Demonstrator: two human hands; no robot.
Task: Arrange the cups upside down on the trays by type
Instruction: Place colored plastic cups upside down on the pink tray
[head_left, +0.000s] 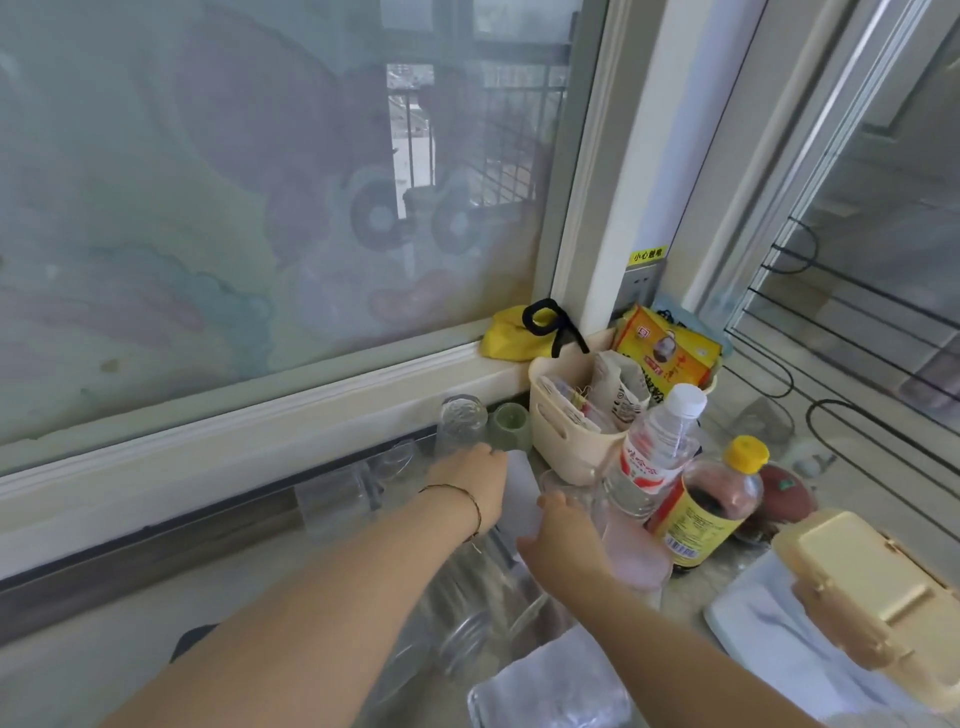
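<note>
Head cam: 2 hands, left (470, 480) + right (558, 535), grasping 1 frosted cup (519, 493); 2 bottles nearby.

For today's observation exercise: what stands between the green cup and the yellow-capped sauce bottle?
In the head view, the cream basket and the water bottle stand between the green cup and the sauce bottle.

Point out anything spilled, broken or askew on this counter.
No spill or breakage shows. The water bottle leans against the cream basket instead of standing upright. Beyond the left hand, the textured glass and green cup already stand upside down.
</note>
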